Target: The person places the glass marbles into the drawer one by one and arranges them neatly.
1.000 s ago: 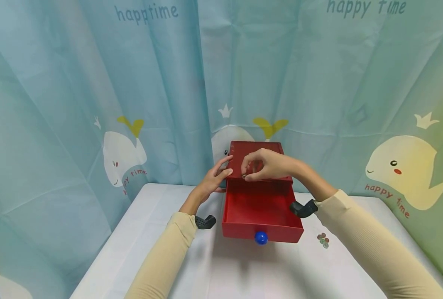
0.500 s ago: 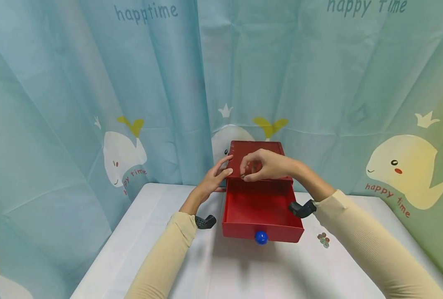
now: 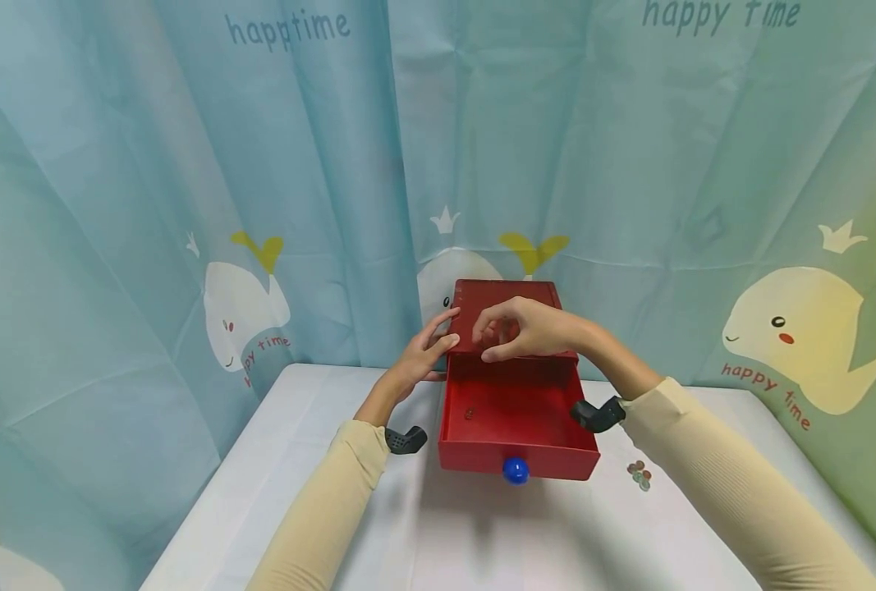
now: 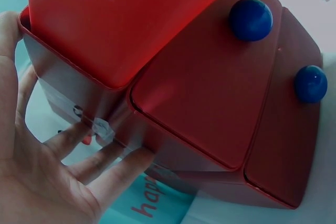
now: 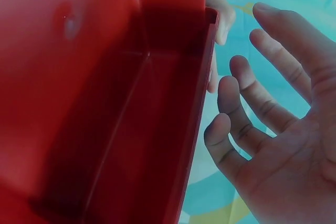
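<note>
A red cabinet [image 3: 504,291] stands on the table with its top drawer [image 3: 519,461] pulled out by a blue knob [image 3: 515,470]. My left hand [image 3: 417,359] rests against the cabinet's left side, fingers spread and fairly straight; the left wrist view shows the fingertips touching the side wall. Above the drawer's back end, my right hand [image 3: 529,327] hovers with loosely bent fingers and nothing between thumb and fingertips. One small brownish piece [image 3: 470,414] lies on the drawer floor, too small to identify. In the right wrist view the right hand [image 5: 283,145] is apart from the cabinet.
Several small round coin-like pieces [image 3: 639,474], reddish and greenish, lie on the white table [image 3: 319,410] right of the drawer. Two closed drawers with blue knobs [image 4: 251,19] sit below the pulled-out one. A blue curtain [image 3: 319,164] hangs behind.
The right thumb and fingertips, earlier pinching a small piece, have parted and let it go. A small piece now shows in the drawer. The left hand has stayed in place.
</note>
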`<state>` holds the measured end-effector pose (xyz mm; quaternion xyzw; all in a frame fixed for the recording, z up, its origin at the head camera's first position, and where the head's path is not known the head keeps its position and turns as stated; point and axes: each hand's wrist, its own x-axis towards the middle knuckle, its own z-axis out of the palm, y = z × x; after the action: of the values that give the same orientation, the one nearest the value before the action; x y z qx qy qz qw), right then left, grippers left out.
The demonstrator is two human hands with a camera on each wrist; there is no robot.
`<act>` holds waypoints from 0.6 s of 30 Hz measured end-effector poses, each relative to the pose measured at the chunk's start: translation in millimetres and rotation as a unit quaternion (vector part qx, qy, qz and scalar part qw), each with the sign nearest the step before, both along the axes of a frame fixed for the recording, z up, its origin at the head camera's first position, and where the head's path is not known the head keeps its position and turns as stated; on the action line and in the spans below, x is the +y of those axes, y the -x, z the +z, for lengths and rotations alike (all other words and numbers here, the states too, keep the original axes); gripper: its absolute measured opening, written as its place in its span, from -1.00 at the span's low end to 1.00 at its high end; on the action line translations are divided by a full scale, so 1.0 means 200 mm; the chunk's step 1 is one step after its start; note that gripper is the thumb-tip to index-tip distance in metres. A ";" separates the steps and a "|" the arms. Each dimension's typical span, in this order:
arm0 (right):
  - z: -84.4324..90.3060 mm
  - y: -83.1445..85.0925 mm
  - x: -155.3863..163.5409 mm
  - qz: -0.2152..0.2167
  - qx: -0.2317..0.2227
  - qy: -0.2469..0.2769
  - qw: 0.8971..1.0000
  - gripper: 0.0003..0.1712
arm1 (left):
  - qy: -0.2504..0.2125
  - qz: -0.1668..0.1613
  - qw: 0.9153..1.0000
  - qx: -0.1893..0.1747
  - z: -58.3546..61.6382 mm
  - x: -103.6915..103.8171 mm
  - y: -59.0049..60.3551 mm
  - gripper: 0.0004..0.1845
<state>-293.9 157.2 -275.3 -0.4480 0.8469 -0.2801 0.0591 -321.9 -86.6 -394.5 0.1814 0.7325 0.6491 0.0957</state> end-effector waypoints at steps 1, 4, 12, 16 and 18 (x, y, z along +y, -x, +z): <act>0.00 0.00 0.00 0.000 -0.001 0.001 1.000 -0.71 | 0.000 0.000 1.000 0.000 0.00 0.00 0.00 -0.36; 0.00 0.00 0.00 -0.004 -0.003 -0.001 1.000 -0.69 | 0.002 0.000 1.000 0.001 0.00 0.00 0.00 -0.36; 0.00 -0.01 0.00 -0.003 0.002 0.000 1.000 -0.65 | 0.004 -0.001 1.000 0.002 0.00 0.00 0.00 -0.35; 0.00 -0.01 0.01 -0.003 0.008 0.004 1.000 -0.63 | 0.005 0.000 1.000 0.001 0.00 0.00 0.00 -0.35; 0.00 -0.01 0.02 -0.004 0.014 0.005 1.000 -0.61 | 0.004 -0.001 1.000 0.001 0.00 0.00 0.00 -0.35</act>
<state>-292.0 160.7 -274.4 -0.4488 0.8479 -0.2786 0.0437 -321.7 -86.7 -393.9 0.1822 0.7351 0.6459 0.0962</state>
